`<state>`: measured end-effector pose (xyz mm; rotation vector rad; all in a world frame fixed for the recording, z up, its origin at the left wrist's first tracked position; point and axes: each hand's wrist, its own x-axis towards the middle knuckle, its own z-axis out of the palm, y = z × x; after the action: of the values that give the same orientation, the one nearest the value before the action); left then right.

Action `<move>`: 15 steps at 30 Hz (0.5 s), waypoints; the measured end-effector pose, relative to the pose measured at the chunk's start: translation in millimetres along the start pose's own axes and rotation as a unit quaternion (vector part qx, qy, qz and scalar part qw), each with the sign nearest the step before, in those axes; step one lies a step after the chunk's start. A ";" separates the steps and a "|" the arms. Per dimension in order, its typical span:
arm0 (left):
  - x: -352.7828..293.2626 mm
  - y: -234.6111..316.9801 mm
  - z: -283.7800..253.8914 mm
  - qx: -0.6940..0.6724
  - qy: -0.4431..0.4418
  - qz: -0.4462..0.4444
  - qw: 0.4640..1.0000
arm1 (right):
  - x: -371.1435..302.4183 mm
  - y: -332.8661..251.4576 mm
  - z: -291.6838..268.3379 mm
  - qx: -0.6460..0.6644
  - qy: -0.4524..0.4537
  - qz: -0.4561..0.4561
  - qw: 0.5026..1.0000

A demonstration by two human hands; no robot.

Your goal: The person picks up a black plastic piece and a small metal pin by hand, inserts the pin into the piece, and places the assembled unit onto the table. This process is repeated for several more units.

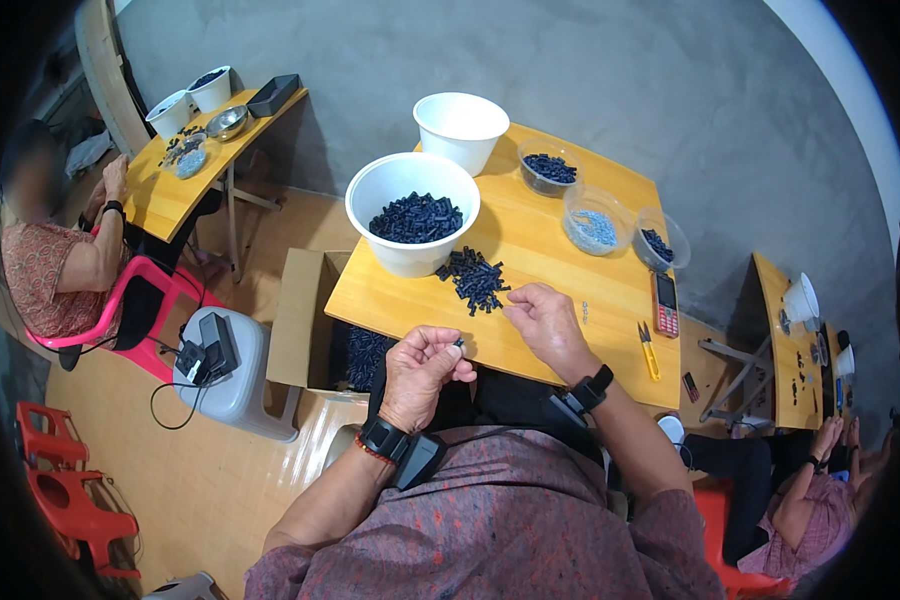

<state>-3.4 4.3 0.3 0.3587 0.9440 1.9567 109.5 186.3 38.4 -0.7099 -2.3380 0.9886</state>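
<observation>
Just in front of the table's near edge, my left hand (420, 378) is closed, pinching a small dark piece (459, 343) between thumb and forefinger. My right hand (548, 322) hovers above the tabletop to the right, its fingertips drawn together; whatever they hold, if anything, is too small to make out. Close to those fingertips lies a loose pile of short black plastic pieces (478, 282). Behind the pile, a white bucket (413, 258) holds many more of them. A few tiny clear bits (585, 312) lie on the wood right of my right hand.
A second white bucket (462, 110) and clear tubs of black pieces (548, 168) and bluish bits (594, 230) stand farther back. Yellow-handled snips (650, 352) and a red phone (665, 304) lie at right. A cardboard box (295, 320) stands left. Two people work at other tables.
</observation>
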 end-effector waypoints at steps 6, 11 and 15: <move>0.4 0.1 -2.1 0.004 -0.010 -0.017 1.000 | 10.7 2.1 6.0 -0.116 -0.025 -0.058 0.991; 0.9 -1.1 -4.9 0.003 -0.008 -0.012 1.000 | 6.2 4.9 3.8 -0.096 -0.015 -0.062 0.993; 1.5 -1.4 -5.6 0.017 -0.014 0.007 1.000 | -5.5 2.7 -6.1 0.119 -0.036 0.079 0.989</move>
<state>-6.7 3.3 -4.6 0.4110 0.9599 1.9449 118.0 187.4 38.8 -0.7838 -2.2002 1.3571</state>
